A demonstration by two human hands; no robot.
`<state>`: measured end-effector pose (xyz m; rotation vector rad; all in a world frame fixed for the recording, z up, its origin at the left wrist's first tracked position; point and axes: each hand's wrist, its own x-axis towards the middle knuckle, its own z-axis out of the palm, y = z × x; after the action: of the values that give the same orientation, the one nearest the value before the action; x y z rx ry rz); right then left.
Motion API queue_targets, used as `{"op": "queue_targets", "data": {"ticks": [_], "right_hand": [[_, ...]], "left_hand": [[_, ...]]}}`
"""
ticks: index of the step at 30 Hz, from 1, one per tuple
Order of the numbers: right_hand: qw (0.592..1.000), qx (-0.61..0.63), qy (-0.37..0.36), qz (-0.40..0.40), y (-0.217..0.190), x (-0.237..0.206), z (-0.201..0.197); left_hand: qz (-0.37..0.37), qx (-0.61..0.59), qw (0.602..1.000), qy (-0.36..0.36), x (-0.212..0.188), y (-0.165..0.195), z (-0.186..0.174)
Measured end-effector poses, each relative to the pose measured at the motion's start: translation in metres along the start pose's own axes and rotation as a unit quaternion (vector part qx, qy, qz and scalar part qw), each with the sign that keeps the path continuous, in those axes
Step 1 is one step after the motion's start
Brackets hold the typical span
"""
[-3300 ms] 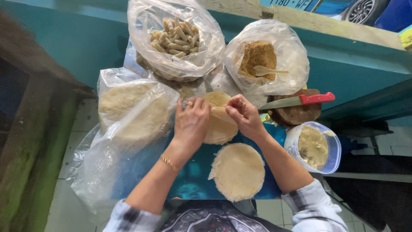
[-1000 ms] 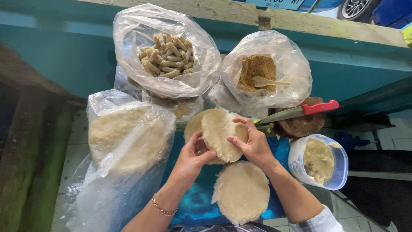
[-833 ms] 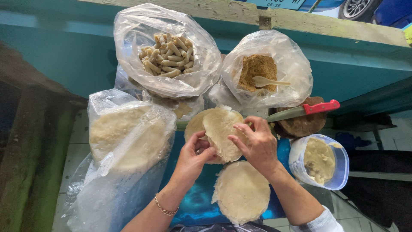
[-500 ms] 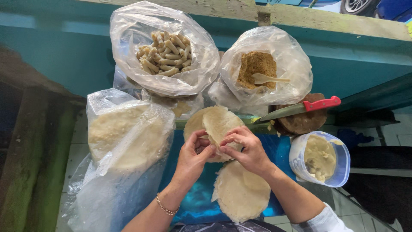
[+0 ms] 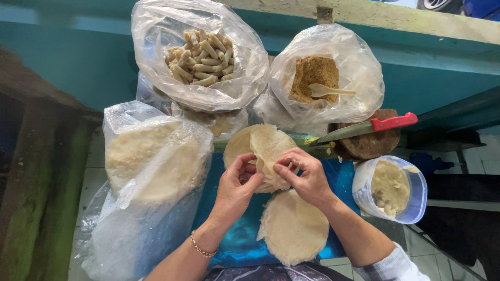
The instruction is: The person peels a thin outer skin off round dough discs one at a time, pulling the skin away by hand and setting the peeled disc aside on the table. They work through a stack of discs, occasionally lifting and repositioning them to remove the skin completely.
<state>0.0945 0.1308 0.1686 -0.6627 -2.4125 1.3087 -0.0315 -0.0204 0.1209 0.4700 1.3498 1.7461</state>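
Sprawling at the left, a big bag of wrappers (image 5: 151, 161) looks nearly full, beside a smaller bag of finished rolls (image 5: 200, 57), so much seems left. A flat wrapper (image 5: 294, 229) waits below. Both grips, left hand (image 5: 234, 184) and right hand (image 5: 307, 177), pinch the folded wrapper (image 5: 271, 151) between them.
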Motion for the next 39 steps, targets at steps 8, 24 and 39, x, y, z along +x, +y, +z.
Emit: {"op": "queue_targets", "data": {"ticks": [8,24,39], "right_hand": [[0.997,0.052,-0.032,-0.047,0.008,-0.011,0.01],[0.975,0.201,-0.053,-0.073,0.015,-0.02,0.0],[0.98,0.197,0.013,-0.009,-0.02,-0.03,0.012]], "left_hand": [[-0.011,0.167,0.985,0.04,-0.008,0.013,0.006],[0.247,0.133,0.959,-0.04,-0.026,0.029,0.009],[0.141,0.102,0.985,0.012,-0.029,0.053,0.013]]}}
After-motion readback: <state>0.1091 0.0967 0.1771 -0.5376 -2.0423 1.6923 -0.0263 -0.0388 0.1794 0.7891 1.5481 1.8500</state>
